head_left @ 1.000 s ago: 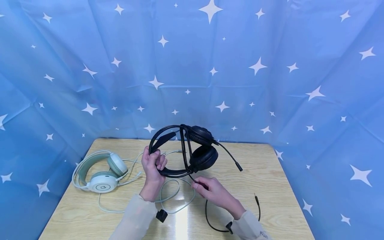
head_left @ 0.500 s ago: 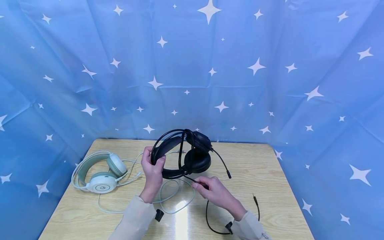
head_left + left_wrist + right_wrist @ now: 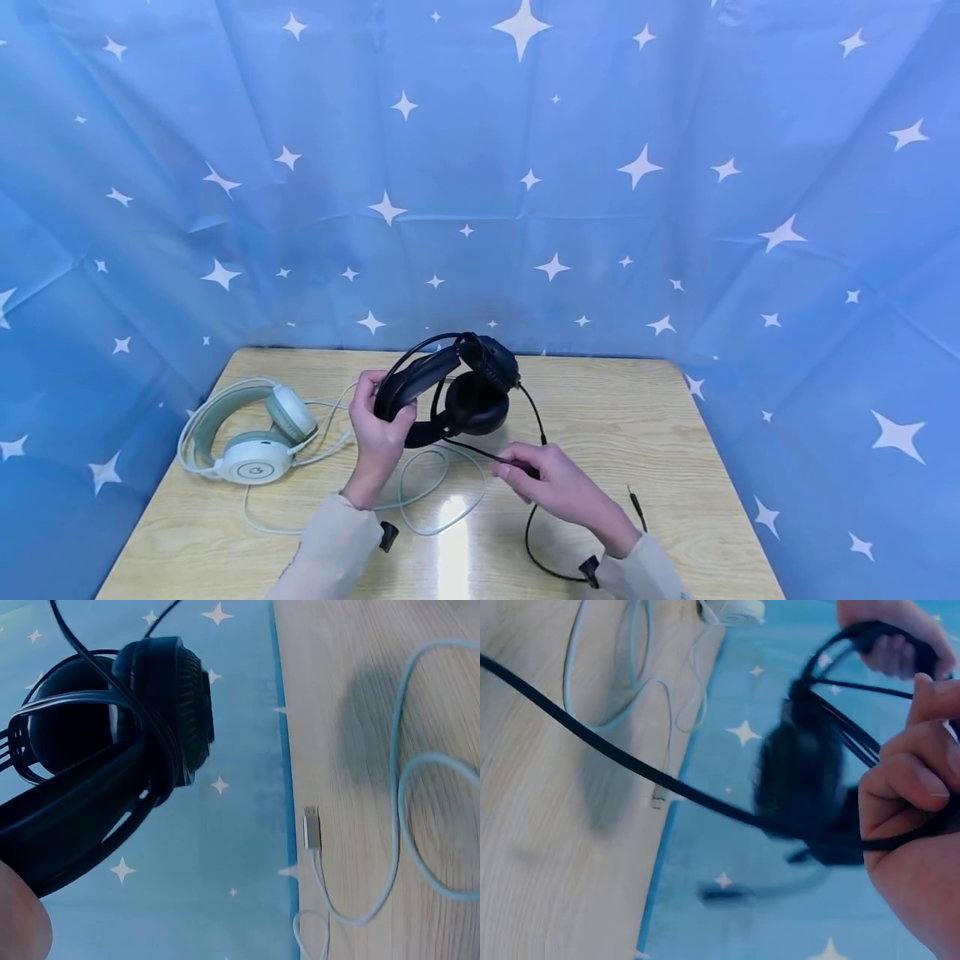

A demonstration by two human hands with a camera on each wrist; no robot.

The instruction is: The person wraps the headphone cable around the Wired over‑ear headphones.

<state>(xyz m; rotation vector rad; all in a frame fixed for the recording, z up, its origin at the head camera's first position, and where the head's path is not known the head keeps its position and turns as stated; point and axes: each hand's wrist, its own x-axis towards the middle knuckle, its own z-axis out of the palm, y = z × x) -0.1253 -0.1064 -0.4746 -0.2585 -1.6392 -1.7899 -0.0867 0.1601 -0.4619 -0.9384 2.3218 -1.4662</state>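
My left hand (image 3: 378, 433) grips the headband of a black headset (image 3: 476, 404), held above the table. The headset is tilted, its two ear cups to the right and its microphone boom (image 3: 534, 412) pointing downward. Loops of black cord wrap around the ear cup and headband, as the left wrist view shows on the ear cup (image 3: 169, 697). With curled fingers, my right hand (image 3: 551, 483) holds the headset's black cable (image 3: 480, 451) at lower right. A stretch of it runs from the headset to this hand. Beyond, the cable hangs in a loop, and its plug (image 3: 637, 504) points up near the right sleeve.
A white and green headset (image 3: 258, 461) lies at the left of the wooden table (image 3: 637, 417). Its pale cable (image 3: 420, 527) coils across the middle, ending in a USB plug (image 3: 311, 829). A blue star-patterned curtain (image 3: 480, 167) surrounds the table's back and sides.
The black headset has turned and come down, its ear cups shifting left. My right hand has moved slightly right with the cable, and the stretch between headset and hand has lengthened.
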